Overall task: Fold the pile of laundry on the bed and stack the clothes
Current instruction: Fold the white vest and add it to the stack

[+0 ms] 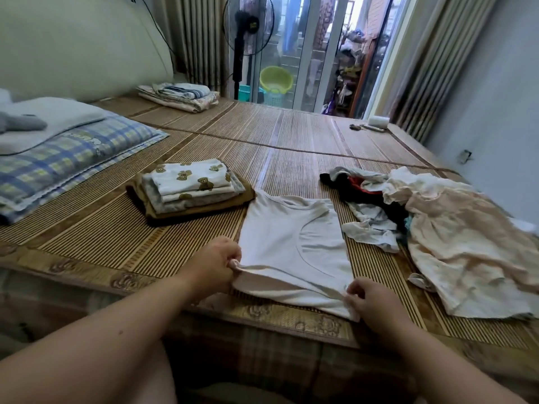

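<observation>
Your bed point(291, 135), covered by a woven mat, fills most of the view. Its near edge runs just under your hands, and the middle and far stretch of the mat lie bare. A plaid pillow point(73, 161) takes up the left edge.

The pile of unfolded laundry point(455, 237) sprawls along the right edge toward the near corner. A cream garment lies over dark and grey pieces, and its nearest folds lie just beside the right side of the white top point(291, 246). That top lies flat at the middle of the near edge, with the neckline away from you and the hem toward you.

The folded stack point(192, 191), with a bear-print piece on top, stands close by the top's far left shoulder; you cannot tell whether they touch.

Your left hand point(215, 266) has its fingers curled and pinches the hem's left corner, raised a little off the mat. Your right hand point(370, 301) pinches the hem's right corner.

Folded bedding point(179, 96) sits at the far left corner. A standing fan point(248, 39) rises beyond the far edge, and a small white roll point(378, 121) lies near the far right corner.
</observation>
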Demonstrator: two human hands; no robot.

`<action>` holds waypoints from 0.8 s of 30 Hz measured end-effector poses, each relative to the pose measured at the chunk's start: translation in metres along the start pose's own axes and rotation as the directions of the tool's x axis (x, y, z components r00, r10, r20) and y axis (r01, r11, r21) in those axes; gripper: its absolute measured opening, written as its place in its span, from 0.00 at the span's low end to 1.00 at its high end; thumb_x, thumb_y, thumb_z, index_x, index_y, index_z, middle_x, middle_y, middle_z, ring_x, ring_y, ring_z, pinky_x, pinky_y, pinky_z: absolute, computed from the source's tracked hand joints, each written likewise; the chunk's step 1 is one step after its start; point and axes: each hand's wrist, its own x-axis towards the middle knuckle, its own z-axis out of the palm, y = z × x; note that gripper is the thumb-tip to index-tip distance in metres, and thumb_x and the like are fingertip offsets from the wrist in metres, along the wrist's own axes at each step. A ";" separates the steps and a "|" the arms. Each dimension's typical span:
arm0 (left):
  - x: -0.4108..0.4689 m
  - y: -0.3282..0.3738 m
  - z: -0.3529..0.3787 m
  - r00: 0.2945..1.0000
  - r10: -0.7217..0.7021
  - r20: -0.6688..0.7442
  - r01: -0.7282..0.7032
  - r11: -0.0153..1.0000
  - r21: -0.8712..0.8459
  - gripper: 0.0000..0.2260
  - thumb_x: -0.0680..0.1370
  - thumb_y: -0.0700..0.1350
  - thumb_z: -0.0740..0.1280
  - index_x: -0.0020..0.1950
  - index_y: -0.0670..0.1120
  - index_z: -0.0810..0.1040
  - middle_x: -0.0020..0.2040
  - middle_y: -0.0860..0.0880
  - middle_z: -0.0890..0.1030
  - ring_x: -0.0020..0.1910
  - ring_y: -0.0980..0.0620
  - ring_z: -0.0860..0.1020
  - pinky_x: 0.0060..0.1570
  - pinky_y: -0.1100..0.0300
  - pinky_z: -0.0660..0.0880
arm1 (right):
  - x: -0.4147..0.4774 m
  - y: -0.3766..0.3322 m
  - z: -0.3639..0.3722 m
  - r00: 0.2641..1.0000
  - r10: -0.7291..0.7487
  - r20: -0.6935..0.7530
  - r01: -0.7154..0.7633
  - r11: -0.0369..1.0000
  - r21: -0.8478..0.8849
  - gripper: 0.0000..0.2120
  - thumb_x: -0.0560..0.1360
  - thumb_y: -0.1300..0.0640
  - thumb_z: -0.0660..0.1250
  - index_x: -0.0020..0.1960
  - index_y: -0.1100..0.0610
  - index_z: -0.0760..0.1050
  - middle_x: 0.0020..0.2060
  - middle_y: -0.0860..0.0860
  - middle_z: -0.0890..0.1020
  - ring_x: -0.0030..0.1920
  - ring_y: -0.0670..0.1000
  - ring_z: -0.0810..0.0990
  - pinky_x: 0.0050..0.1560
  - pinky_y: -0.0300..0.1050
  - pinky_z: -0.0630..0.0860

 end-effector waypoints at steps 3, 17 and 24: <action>-0.001 -0.005 -0.002 0.995 -0.086 0.049 0.086 0.996 0.004 0.03 0.74 0.46 0.70 0.41 0.53 0.79 0.43 0.55 0.79 0.43 0.57 0.78 0.41 0.59 0.76 | 0.000 -0.005 0.001 0.998 0.009 0.065 -0.012 0.999 0.035 0.20 0.69 0.45 0.74 0.57 0.41 0.71 0.51 0.44 0.77 0.50 0.46 0.77 0.46 0.39 0.73; -0.018 -0.014 0.008 0.912 0.063 0.406 -0.247 0.874 0.419 0.26 0.76 0.47 0.65 0.72 0.62 0.66 0.74 0.63 0.63 0.74 0.61 0.60 0.74 0.56 0.55 | -0.008 -0.001 0.004 0.891 -0.302 0.339 0.411 0.855 -0.317 0.30 0.77 0.44 0.62 0.77 0.44 0.56 0.76 0.40 0.54 0.77 0.44 0.50 0.77 0.50 0.51; -0.012 -0.017 0.017 0.966 0.154 0.210 -0.236 0.856 0.459 0.15 0.80 0.49 0.60 0.65 0.62 0.75 0.65 0.63 0.76 0.62 0.61 0.75 0.60 0.60 0.72 | 0.003 0.001 0.005 0.930 -0.338 0.141 0.366 0.868 -0.334 0.18 0.80 0.57 0.58 0.68 0.49 0.73 0.68 0.46 0.74 0.69 0.46 0.71 0.72 0.43 0.64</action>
